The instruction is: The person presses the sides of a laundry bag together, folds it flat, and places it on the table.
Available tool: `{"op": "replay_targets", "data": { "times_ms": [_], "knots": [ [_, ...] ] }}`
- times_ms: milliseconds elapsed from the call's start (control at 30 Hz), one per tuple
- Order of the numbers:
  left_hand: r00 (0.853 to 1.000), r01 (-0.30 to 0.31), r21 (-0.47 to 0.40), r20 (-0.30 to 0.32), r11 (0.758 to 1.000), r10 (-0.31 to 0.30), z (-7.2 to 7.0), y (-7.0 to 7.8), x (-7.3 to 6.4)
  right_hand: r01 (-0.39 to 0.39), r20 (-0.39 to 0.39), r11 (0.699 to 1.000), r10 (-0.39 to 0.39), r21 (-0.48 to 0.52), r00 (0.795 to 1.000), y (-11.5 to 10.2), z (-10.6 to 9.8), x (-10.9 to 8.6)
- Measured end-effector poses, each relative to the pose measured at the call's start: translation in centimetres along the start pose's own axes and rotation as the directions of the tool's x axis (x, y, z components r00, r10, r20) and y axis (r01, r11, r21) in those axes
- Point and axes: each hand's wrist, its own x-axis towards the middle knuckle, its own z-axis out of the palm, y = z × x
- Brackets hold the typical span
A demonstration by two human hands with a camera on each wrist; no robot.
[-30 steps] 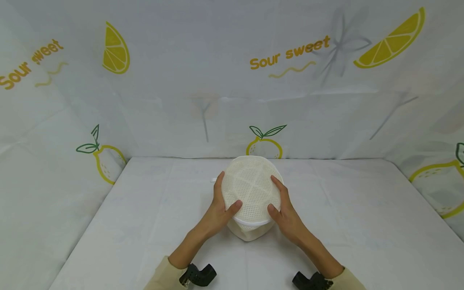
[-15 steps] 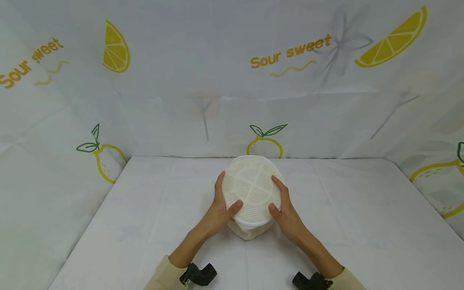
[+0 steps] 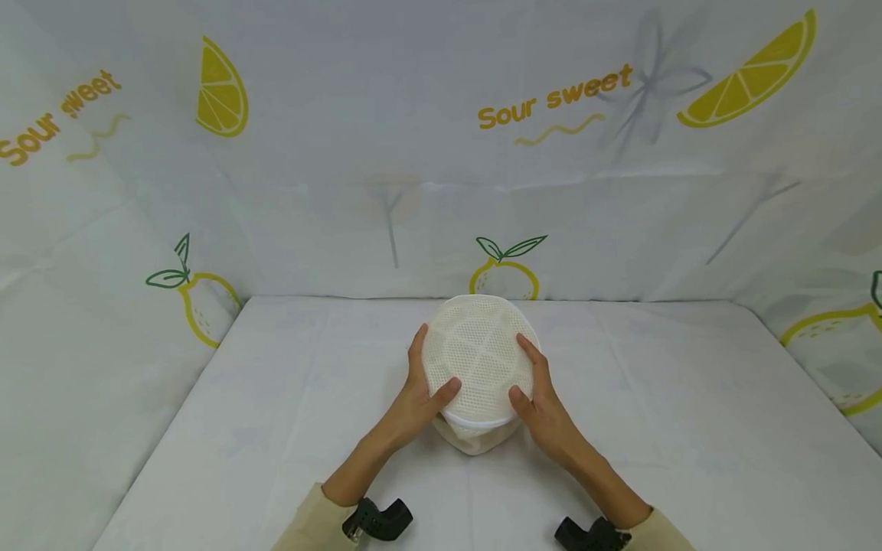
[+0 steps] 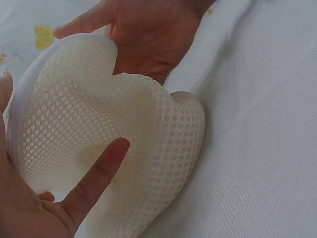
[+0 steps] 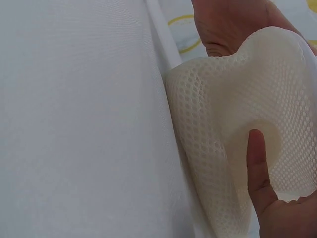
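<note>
A cream-white mesh laundry bag [image 3: 478, 360] with a round top and a white rim stands at the middle of the table, its soft side sagging below the rim. My left hand [image 3: 416, 398] grips its left side, thumb on the near part and fingers along the edge. Opposite, my right hand [image 3: 546, 402] holds the right side in a like way. In the left wrist view the honeycomb side of the bag [image 4: 163, 144] is creased and dented inward. The right wrist view shows the bag's side [image 5: 203, 124] close to the white cloth. Fingers behind the bag are partly hidden.
White cloth [image 3: 276, 428] covers the table. Behind and at both sides hang white sheets [image 3: 331, 153] printed with lemons and lettering. A black wrist camera [image 3: 377, 522] sits on the left wrist, and another black camera [image 3: 591, 533] on the right.
</note>
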Motion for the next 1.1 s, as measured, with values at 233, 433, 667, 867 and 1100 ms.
{"op": "replay_targets", "data": {
  "times_ms": [233,433,667,867,1100],
  "knots": [
    [0.999,0.025,-0.025,0.02,0.999,-0.025,0.3,0.0,-0.1,-0.004,-0.09,0.997,0.011,0.076,0.996,0.4,0.6,-0.2],
    [1.0,0.011,-0.027,0.023,1.0,-0.011,0.4,-0.1,-0.1,0.033,-0.138,0.992,-0.016,0.124,0.99,0.9,1.1,-0.5],
    [1.0,0.021,-0.024,0.024,0.999,-0.02,0.5,-0.4,-0.3,0.027,-0.152,0.99,-0.005,0.138,0.988,1.2,1.7,-0.7],
    [0.999,0.029,-0.009,0.02,1.0,-0.029,0.3,-0.5,-0.2,-0.005,-0.137,0.992,0.022,0.123,0.99,1.1,1.8,-0.6],
    [0.999,0.04,0.013,0.034,0.999,-0.04,0.2,-0.4,-0.4,-0.01,-0.137,0.997,0.02,0.076,0.99,0.9,1.6,-0.5]
  ]
}}
